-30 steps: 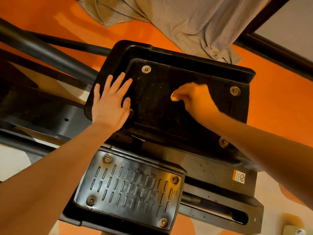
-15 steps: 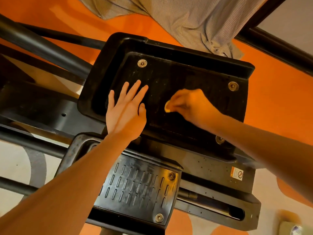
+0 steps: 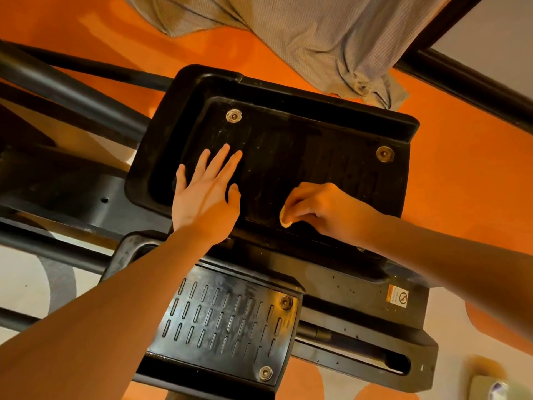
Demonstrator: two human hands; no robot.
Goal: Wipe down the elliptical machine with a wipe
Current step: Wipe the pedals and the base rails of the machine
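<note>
Head view looks down on two black pedals of the elliptical: a far pedal with a raised rim and a near pedal with rows of slots, partly tucked under the far one. Left hand lies flat on the far pedal's left part, fingers straight and spread, pointing up and away; it holds nothing and seems to steady the pedal. Right hand has its fingers curled, pinching a small pale wipe and pressing it on the pedal bed close to the near rim, just right of the left thumb. Only a small edge of the wipe shows past the fingertips. The far pedal's long axis runs from upper left to lower right in the view, and most of its bed lies beyond and to the right of the wipe, toward the bolt near the far right corner. The right hand is the nearer one to that stretch, so I judge the wiping will go along this axis, away from the left hand, with the left staying put as a brace. The patch under the left palm cannot be reached until that hand lifts. The near pedal lies below both forearms, and its slotted face looks streaked. A grey cloth hangs above on the orange floor.
</note>
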